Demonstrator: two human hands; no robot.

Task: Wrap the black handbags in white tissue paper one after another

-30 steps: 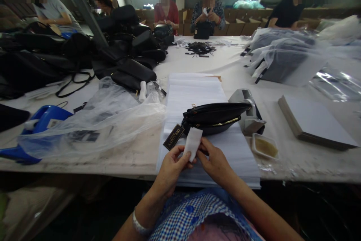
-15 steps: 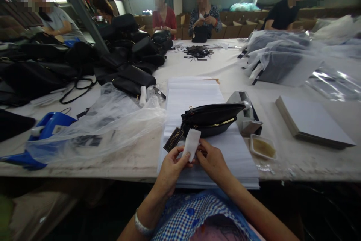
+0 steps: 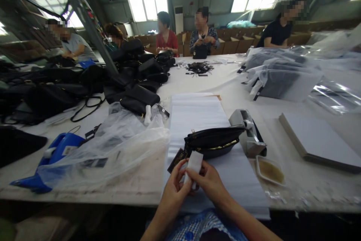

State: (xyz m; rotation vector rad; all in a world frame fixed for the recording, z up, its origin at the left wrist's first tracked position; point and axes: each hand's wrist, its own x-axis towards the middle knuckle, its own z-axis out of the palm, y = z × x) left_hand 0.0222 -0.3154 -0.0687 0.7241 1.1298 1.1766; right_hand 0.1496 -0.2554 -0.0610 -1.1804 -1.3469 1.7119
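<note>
Both my hands pinch a strip of white wrapping material [image 3: 195, 161] in front of a black handbag [image 3: 213, 142]. My left hand [image 3: 177, 186] has its fingers closed around the strip's left side. My right hand [image 3: 210, 181] presses it with the thumb from the right. What is inside the folded strip, if anything, is hidden. The bag lies on a stack of white sheets [image 3: 197, 111], its gold zipper facing me. Its black hang tag [image 3: 177, 159] with gold print sticks out just beyond my left fingers.
A tape dispenser [image 3: 248, 132] and a shallow dish [image 3: 270, 170] sit right of the bag. Farther right lies a stack of boards [image 3: 321, 139]. Left are a clear plastic bag [image 3: 118, 150], a blue tape gun [image 3: 60, 154] and piled black bags [image 3: 56, 94]. Several people work across the table.
The white strip is folded smaller, and my right thumb now lies across it. The whole view has tilted up, so everything sits lower in the picture.
</note>
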